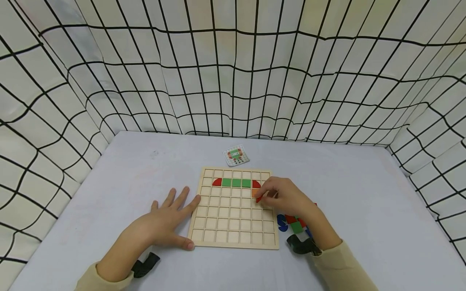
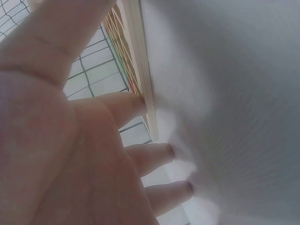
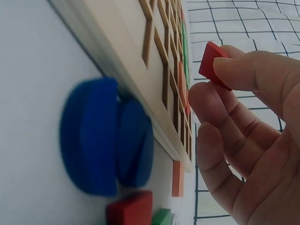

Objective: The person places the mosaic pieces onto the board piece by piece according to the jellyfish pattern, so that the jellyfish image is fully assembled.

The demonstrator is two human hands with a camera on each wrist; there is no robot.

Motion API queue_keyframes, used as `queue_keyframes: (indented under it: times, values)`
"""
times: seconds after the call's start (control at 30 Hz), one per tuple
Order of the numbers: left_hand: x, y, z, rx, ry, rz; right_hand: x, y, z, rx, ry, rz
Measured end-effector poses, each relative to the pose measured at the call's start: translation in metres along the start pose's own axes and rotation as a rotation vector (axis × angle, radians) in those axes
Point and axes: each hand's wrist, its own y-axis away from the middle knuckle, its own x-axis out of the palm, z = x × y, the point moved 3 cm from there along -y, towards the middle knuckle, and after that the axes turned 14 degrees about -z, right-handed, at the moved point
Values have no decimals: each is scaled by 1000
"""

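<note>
A wooden grid board [image 1: 233, 245] lies flat on the table. In one of its upper rows, three green squares [image 1: 236, 183] sit between a red rounded piece [image 1: 217, 182] and another red rounded piece [image 1: 256, 184], with an orange piece [image 1: 255, 192] below the right one. My right hand [image 1: 282, 196] is over the board's right side and pinches a small red piece [image 3: 208, 63] between thumb and fingers. Spread wide, my left hand [image 1: 164, 222] has its thumb at the board's lower left corner and its index fingertip at the left edge.
Beyond the board lies a card [image 1: 236, 155] with a printed coloured pattern. Loose pieces, among them blue rounded ones [image 3: 89, 136], a red block [image 3: 131, 208] and a green square [image 1: 296, 227], lie right of the board. Black netting [image 1: 233, 64] hangs before white walls around the table.
</note>
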Motion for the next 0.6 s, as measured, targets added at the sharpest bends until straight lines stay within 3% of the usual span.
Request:
queue_keyframes:
  times: [0.2, 0.6]
  values:
    - [0, 1, -1, 2, 9, -1, 7, 1, 4, -29, 52, 3]
    - [0, 1, 0, 12, 2, -11, 13, 3, 7, 27, 197, 6]
